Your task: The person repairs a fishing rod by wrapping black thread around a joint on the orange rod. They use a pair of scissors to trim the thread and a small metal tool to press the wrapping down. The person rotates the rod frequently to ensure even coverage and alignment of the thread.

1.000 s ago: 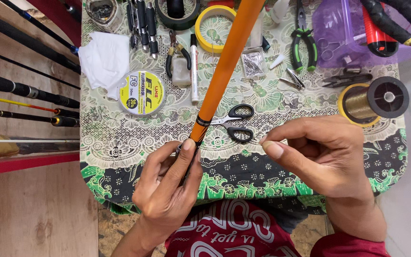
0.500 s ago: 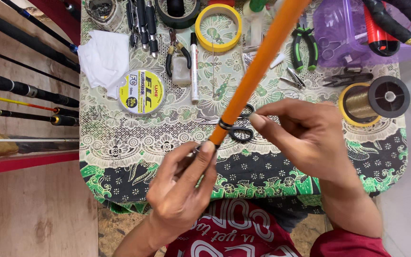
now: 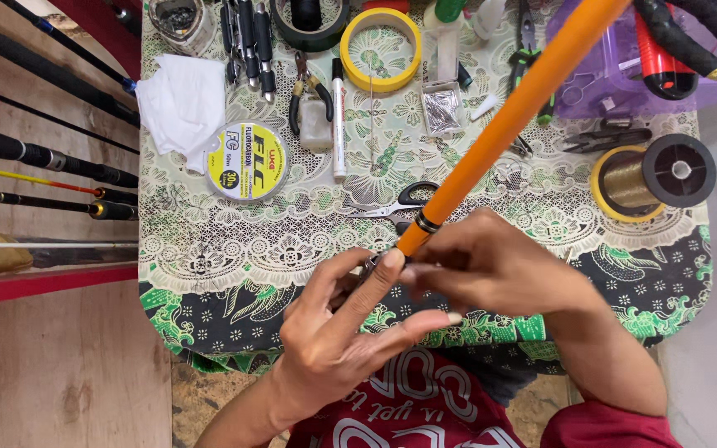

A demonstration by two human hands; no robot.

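Clearly, with our left hand (image 3: 338, 332) and right hand (image 3: 491, 265) both pinching the orange rod (image 3: 508, 120) near its end, we could sweep its far length into the purple tray (image 3: 616, 75) on the bench (image 3: 209, 249).

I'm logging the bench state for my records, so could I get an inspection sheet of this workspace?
Surface: small table under a green, black and white patterned cloth.
Job's things: orange rod slanting up to the right across the table, its lower end at both hands.
Clutter: yellow line spool, gold thread spool, scissors, white marker, yellow tape ring, pliers, white tissue, purple tray.
Hands: left hand pinching the rod's end; right hand closed over it.
Cables: nothing seen.
Surroundings: dark rods lying at left over a wooden floor.
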